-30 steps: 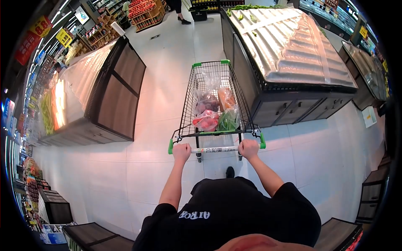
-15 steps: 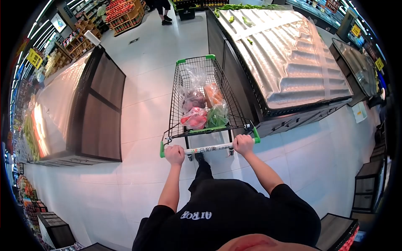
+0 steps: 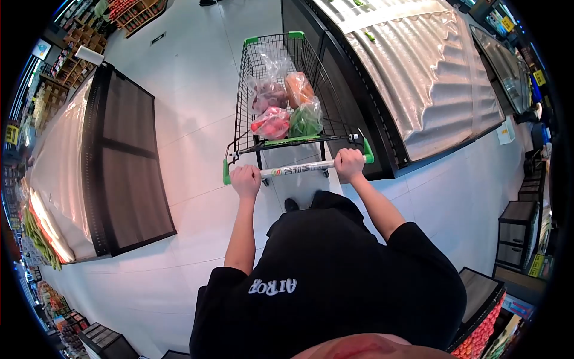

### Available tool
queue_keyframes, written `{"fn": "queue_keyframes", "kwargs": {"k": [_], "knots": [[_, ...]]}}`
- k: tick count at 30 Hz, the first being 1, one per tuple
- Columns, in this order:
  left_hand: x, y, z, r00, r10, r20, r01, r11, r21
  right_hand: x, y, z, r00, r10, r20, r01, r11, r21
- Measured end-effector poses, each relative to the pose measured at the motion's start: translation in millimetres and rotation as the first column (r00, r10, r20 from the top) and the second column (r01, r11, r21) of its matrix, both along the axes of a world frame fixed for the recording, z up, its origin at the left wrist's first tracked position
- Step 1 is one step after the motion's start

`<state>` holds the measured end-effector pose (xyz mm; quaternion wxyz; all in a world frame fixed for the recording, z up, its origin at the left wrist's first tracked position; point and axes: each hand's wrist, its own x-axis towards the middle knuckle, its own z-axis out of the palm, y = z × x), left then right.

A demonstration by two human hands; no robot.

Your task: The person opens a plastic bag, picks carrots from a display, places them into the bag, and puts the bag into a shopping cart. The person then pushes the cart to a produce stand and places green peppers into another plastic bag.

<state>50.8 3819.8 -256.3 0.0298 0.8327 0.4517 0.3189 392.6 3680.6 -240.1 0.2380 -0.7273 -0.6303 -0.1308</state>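
Observation:
My left hand point(image 3: 246, 180) is wrapped round the left end of the white cart handle point(image 3: 299, 169), and my right hand point(image 3: 349, 163) grips it near the right end. Ahead of the handle is the black wire cart point(image 3: 242, 102) with green corners. Clear plastic bags lie in its basket: one with red produce point(image 3: 271, 124) at the near left, one with green leaves point(image 3: 306, 122) at the near right. Behind them are a bag of dark purplish produce point(image 3: 268, 96) and a bag of orange produce point(image 3: 299, 88).
A large stand under a ridged silvery cover point(image 3: 412, 78) runs close along the cart's right side. To the left is another covered stand point(image 3: 131, 161), with a strip of pale floor point(image 3: 197, 119) between it and the cart. Stocked shelves point(image 3: 137, 15) stand at the far upper left.
The cart and both hands have advanced along the aisle, and the side stands have shifted toward me. The bags remain in the basket. Both hands have stayed closed on the handle.

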Motion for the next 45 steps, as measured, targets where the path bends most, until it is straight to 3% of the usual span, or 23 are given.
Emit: {"fn": "queue_keyframes", "kwargs": {"k": [18, 24, 45], "knots": [[49.2, 247.6, -29.6, 0.997, 0.017, -0.077, -0.021, 0.998, -0.053, 46.3, 237.2, -16.6, 0.995, 0.084, -0.055, -0.081, 0.995, 0.051], [80.5, 332.1, -40.4, 0.992, 0.073, -0.099, -0.073, 0.997, 0.003, 77.9, 326.0, -20.3, 0.99, 0.13, -0.054, -0.127, 0.991, 0.046], [187.3, 658.2, -84.4, 0.998, 0.029, -0.055, -0.03, 1.0, -0.008, 178.1, 645.0, -71.0, 0.999, -0.026, -0.035, 0.024, 0.998, -0.055]]}}
